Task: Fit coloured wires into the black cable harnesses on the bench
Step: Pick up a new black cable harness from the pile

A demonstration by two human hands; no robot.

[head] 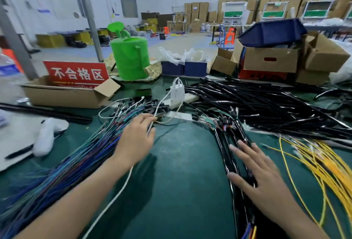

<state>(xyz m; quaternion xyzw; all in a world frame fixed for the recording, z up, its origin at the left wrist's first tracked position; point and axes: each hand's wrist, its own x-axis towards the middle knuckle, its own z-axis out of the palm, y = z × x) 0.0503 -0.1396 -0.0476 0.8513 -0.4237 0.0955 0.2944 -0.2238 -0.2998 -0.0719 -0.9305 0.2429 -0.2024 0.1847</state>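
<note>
A thick bundle of blue, green and red wires fans across the left of the green bench. My left hand reaches over its far end, fingertips on the wires near their black connectors; whether it grips one is unclear. A white cord passes under that hand. My right hand lies flat with fingers spread on a strip of black cable harnesses running toward me. Yellow wires spread out at the right.
A big heap of black tubing fills the far right. A white power strip with a charger sits mid-bench. A cardboard box with a red sign, a green watering can and stacked boxes line the back.
</note>
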